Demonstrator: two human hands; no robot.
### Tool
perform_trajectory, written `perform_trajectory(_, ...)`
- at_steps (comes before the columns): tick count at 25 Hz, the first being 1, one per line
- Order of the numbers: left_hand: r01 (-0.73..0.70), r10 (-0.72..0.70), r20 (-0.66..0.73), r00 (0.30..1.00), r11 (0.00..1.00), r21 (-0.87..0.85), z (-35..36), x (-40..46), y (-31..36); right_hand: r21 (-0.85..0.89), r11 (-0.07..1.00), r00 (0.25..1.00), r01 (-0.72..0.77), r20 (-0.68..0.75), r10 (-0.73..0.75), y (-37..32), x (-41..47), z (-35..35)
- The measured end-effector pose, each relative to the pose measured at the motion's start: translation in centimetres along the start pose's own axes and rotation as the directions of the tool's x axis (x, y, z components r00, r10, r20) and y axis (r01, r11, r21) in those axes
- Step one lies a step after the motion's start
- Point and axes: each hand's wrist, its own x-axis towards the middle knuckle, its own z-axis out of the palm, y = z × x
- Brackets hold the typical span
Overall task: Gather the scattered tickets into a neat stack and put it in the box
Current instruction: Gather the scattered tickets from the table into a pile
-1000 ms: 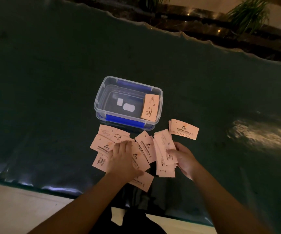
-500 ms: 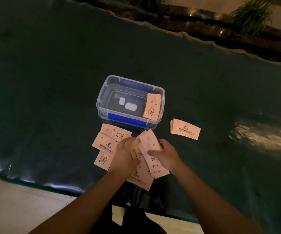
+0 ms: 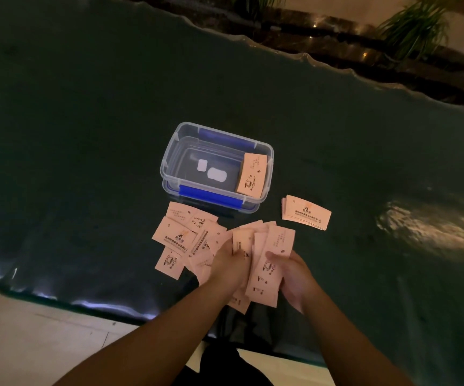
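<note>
Both hands grasp 1 fanned bundle of tickets (image 3: 267,263) above the counter's (image 3: 86,135) near edge — left hand (image 3: 229,270) and right hand (image 3: 295,277) press opposite sides, likely to square it. Loose tickets (image 3: 180,235) lie left; the box (image 3: 169,165) stands beyond.

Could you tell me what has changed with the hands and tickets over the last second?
The right hand slid its bunch of pink paper tickets leftwards to the left hand; both now grip it. The loose tickets, side stack and clear plastic box stayed put.
</note>
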Motion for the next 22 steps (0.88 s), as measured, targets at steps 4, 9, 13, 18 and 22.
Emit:
perform_trajectory(4,0.004,-0.005,0.016,1.000,0.999,0.050,1.3,-0.2,0.2,0.096,0.995,1.000,-0.007,0.019,0.005,0.9,-0.3,-1.7)
perform_trajectory(9,0.018,-0.029,0.106,0.994,0.995,0.102,1.8,-0.4,0.5,-0.002,0.998,0.996,0.058,0.064,-0.058,1.1,-1.0,-2.9)
perform_trajectory(13,0.006,-0.008,0.105,0.994,1.000,0.022,1.1,-0.3,1.4,0.062,0.995,0.995,0.083,0.046,-0.086,0.6,-1.4,-3.5)
perform_trajectory(18,0.138,-0.131,0.155,0.979,0.990,-0.031,0.2,0.0,2.8,0.109,0.992,0.996,0.059,0.054,-0.065,-0.2,-1.5,-3.2)
perform_trajectory(22,0.227,-0.176,0.240,0.955,0.952,-0.204,-0.4,0.0,2.9,0.133,0.990,0.997,0.039,0.059,-0.047,0.2,-1.6,-3.4)
